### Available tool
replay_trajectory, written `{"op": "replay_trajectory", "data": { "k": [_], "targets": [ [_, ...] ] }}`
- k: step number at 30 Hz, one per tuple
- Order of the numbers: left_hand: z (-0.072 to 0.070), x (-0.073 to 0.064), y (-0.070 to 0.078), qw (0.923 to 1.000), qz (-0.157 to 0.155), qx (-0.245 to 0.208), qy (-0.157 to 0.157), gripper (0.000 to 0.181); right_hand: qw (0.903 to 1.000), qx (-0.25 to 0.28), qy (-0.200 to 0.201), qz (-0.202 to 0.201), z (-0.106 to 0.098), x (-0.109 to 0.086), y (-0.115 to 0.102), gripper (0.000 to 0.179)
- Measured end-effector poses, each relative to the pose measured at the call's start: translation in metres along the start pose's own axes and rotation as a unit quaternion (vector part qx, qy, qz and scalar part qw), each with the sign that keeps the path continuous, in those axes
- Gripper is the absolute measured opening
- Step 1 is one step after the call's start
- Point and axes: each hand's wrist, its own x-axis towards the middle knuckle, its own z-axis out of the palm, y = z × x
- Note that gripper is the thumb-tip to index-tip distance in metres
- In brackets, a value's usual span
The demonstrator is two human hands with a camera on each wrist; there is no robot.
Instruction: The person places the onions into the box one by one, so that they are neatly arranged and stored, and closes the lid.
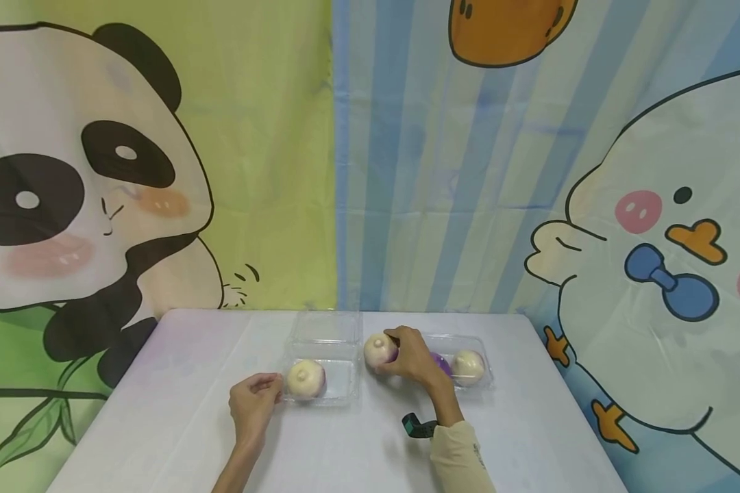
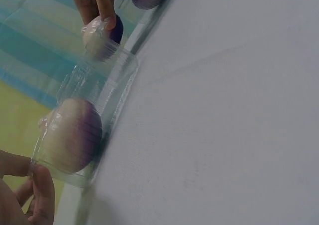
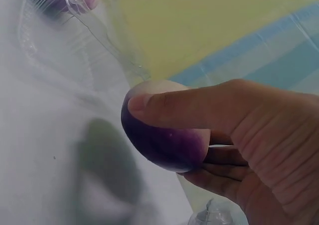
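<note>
My right hand grips a round purple-and-white turnip between thumb and fingers, just right of an open clear plastic box. In the right wrist view the thumb lies across the purple side of this turnip, and a shadow falls on the table beside it. My left hand pinches the left edge of the box, as the left wrist view shows at the near corner. Inside that box, at its left end, sits another turnip. The raised lid leans back behind the box.
A second clear plastic box stands to the right, holding a pale turnip and a purple one partly hidden by my right wrist. A white cloth covers the table. Behind it hangs a cartoon curtain.
</note>
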Motion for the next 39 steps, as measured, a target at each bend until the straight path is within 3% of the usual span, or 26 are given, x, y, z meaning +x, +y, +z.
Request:
{"op": "replay_trajectory", "data": {
  "k": [19,29,39],
  "targets": [
    [0.0029,-0.0007,-0.0009,1.0000,0.006,-0.006,0.003,0.019,0.9999,0.009,0.007,0.010,-0.0013,-0.0027,0.0042,0.075],
    [0.0023,-0.0012,-0.0011,1.0000,-0.005,0.004,0.003,0.020,0.9997,0.015,0.010,0.013,0.0016,-0.0034,0.0054,0.073],
    [0.0032,-0.0011,-0.0009,1.0000,0.003,0.002,0.004,0.020,0.9993,0.010,0.034,0.009,0.0024,-0.0036,0.0050,0.071]
  ]
}}
